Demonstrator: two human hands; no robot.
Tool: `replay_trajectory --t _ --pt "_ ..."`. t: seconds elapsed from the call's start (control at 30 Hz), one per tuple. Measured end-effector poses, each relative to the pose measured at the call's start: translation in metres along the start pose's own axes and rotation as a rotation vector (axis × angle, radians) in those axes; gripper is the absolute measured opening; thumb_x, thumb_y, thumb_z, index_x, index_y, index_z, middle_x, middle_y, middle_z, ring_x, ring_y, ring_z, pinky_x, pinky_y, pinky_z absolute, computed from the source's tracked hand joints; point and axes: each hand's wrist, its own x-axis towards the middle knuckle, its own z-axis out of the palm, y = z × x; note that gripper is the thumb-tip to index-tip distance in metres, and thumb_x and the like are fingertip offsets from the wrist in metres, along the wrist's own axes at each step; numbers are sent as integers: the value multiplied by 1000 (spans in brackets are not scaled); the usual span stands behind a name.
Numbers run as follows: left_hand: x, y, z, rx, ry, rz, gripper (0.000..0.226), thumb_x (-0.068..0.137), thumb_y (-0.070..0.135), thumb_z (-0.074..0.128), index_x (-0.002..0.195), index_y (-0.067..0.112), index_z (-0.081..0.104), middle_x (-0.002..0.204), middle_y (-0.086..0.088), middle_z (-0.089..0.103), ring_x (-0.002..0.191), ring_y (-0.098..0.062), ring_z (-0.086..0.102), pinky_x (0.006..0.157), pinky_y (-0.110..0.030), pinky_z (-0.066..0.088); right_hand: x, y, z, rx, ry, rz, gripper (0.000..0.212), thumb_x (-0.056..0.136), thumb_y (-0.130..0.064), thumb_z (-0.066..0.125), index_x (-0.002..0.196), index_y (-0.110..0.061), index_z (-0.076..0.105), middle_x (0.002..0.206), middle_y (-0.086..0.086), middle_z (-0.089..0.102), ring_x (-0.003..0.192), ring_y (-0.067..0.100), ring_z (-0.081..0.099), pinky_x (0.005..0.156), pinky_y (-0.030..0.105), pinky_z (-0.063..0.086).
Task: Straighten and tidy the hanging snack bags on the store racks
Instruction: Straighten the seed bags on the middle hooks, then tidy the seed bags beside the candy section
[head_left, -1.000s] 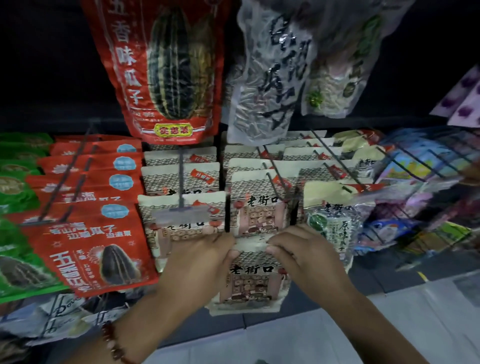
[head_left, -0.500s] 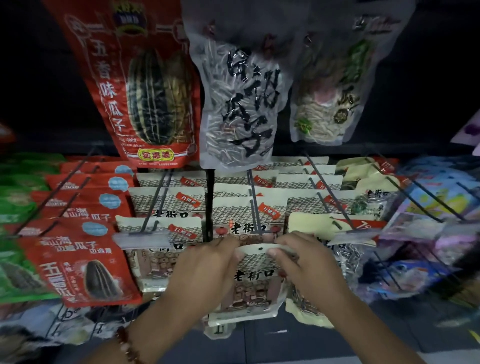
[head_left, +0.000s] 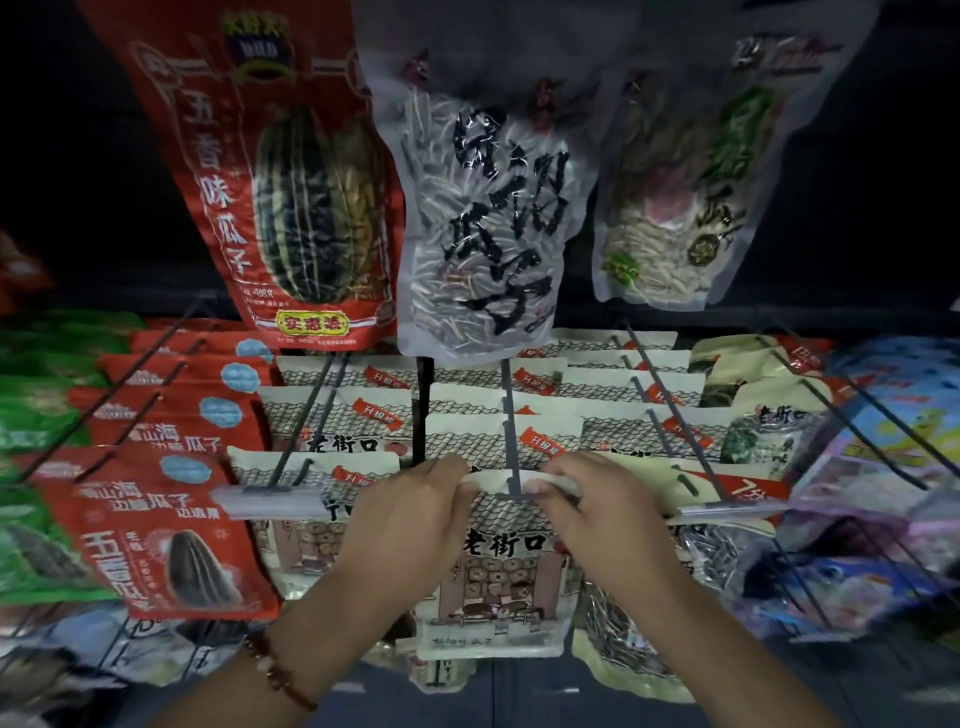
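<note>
A cream snack bag (head_left: 501, 577) printed with a tiled-roof shopfront is held at the front of the centre peg (head_left: 511, 441), low in the middle of the view. Its top edge is pinched from both sides: the left hand (head_left: 410, 525) grips the left corner with fingers curled over the edge, and the right hand (head_left: 605, 525) grips the right corner in the same way, so both hands are clamped on the bag. The dark wire of the peg is seen passing through the bag's top strip between the two sets of fingers. A beaded bracelet (head_left: 280, 675) is worn on the left wrist.

Behind the held bag, a row of matching cream bags (head_left: 498, 415) is threaded along the same peg. To the left, a second stack of the same design (head_left: 337, 410) hangs on a neighbouring peg fitted with a clear price-tag holder (head_left: 270, 501). Further left, red sunflower-seed bags (head_left: 171, 540) are hung in a row, with green bags (head_left: 36, 415) beside them at the frame's edge. To the right, pale bags with clear windows (head_left: 753, 426) are seen, then blue and purple packets (head_left: 878, 467).

Above, three large bags hang from an upper rail: a red one (head_left: 291, 197), a clear one with black characters (head_left: 488, 218) and a clear one with green print (head_left: 680, 208)
</note>
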Motion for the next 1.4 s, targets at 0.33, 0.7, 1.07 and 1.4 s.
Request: replay_trajectory --t 0.33,0.7,1.07,1.4 --pt "-2 -11 21 -20 20 -11 7 93 23 62 100 22 59 85 8 61 64 -14 58 49 -29 46 0 -3 20 -84 98 9 15 91 -33 56 85 -19 60 76 -11 50 70 9 46 58 29 42" --pt "-32 -33 16 -58 -91 155 68 96 29 51 155 13 21 160 -11 19 150 -27 9 115 -46 16 -25 -21 37 -217 108 163 51 90 -21 62 139 -22 46 137 -3 49 126 16 42 109 42 38" --pt "-65 -36 33 -123 -222 381 71 93 35 50 155 14 21 164 -9 9 150 -30 6 117 -48 10 -81 -57 51 -255 71 317 65 95 -32 58 151 -32 26 163 -10 9 150 11 -4 118 41 17" --pt "-52 29 52 -31 -277 440 72 94 43 41 156 15 17 163 -7 12 150 -28 9 113 -46 12 -126 18 -11 -209 201 342 59 90 -18 66 144 -23 43 157 -1 28 146 17 21 112 40 31"
